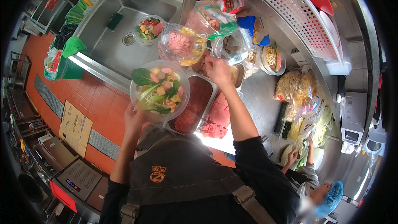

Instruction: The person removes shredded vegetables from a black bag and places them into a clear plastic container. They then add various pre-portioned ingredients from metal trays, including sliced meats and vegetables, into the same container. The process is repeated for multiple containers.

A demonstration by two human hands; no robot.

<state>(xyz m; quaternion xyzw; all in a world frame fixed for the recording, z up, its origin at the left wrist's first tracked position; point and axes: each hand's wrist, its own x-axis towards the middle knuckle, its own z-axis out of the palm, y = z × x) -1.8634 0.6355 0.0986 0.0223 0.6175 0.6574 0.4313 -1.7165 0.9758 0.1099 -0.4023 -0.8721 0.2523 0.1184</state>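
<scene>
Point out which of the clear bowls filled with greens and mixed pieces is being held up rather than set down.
It is the large clear bowl resting on the left hand, above the floor edge. The smaller filled bowl sits in the steel sink, untouched.

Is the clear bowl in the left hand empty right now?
No: the clear bowl held up by the left hand is filled with green leaves and pink and yellow food pieces.

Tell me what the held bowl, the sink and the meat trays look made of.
Bowl: clear thin plastic, probably; the food shows through its wall. Sink: brushed stainless steel, grey with dull glare. Meat trays: likely stainless too, with shiny metal rims.
</scene>
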